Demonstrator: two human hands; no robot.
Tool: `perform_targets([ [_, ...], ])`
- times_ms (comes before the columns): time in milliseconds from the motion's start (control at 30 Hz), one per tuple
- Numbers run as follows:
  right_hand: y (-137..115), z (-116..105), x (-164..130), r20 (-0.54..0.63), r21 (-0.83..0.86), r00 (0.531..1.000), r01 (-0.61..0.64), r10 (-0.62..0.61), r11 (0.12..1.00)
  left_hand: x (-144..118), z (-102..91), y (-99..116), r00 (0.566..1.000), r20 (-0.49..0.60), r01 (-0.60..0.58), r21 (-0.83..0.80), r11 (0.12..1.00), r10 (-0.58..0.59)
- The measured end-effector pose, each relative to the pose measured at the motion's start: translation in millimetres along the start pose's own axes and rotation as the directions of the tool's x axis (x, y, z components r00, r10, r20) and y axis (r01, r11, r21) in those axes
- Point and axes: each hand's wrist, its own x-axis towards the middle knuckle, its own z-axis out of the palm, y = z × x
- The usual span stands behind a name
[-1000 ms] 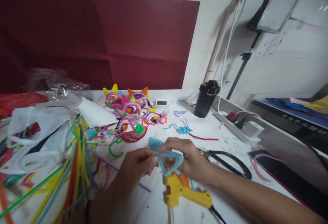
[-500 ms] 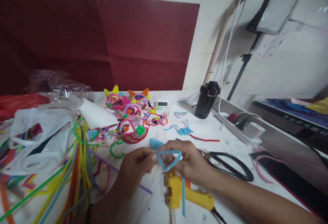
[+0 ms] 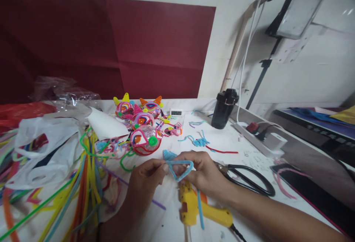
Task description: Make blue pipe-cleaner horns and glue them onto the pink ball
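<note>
Between my hands is a light blue pipe cleaner [image 3: 181,177] bent into a triangle-like loop, its loose tail hanging down. My left hand [image 3: 148,179] pinches the loop's left corner between thumb and finger. Around the loop's right side my right hand [image 3: 203,171] is closed, its fingertips partly hidden behind the loop. A small blue wound piece [image 3: 168,155] shows just beyond the fingers. Below the hands lies a yellow glue gun [image 3: 190,208], with the blue tail crossing in front of it. Black-handled scissors [image 3: 249,177] rest right of my right hand, blades partly covered.
Colourful decorated masks or figures [image 3: 145,139] stand at the back. Loose pipe cleaners [image 3: 85,183] and a white bag [image 3: 44,149] fill the left. A black bottle [image 3: 224,109], a power strip [image 3: 260,142] and a dark flat device [image 3: 310,194] are on the right.
The blue loop has tilted and looks flatter, its right corner shifted slightly left. Its hanging tail has swung a little to the right. Both hands keep nearly the same place.
</note>
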Motion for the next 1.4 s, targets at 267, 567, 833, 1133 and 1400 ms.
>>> perform_targets([
  [267,-4.6,3.7,1.8,0.025,0.163,0.993,-0.119,0.117,0.979,0.8,-1.3,-2.6,0.999,-0.024,-0.027,0.021,0.999,0.028],
  [567,-10.3,-0.9,1.7,0.099,0.079,0.990,-0.113,0.105,0.990,3.3,-1.1,-10.0,0.998,-0.063,-0.026,0.032,0.999,0.028],
  [833,1.9,3.6,0.5,0.015,0.099,0.985,-0.171,0.171,0.980,0.8,-0.1,-9.7,0.998,-0.060,0.009,0.054,0.999,-0.006],
  [1133,10.6,-4.0,4.9,0.046,0.148,0.969,-0.248,0.243,0.957,2.5,0.2,-11.4,0.999,-0.036,-0.004,0.076,0.997,0.006],
  [1400,11.4,-6.9,8.2,0.054,0.244,0.953,-0.301,0.297,0.922,7.2,-0.9,-17.8,1.000,0.000,0.028,0.008,1.000,-0.028],
])
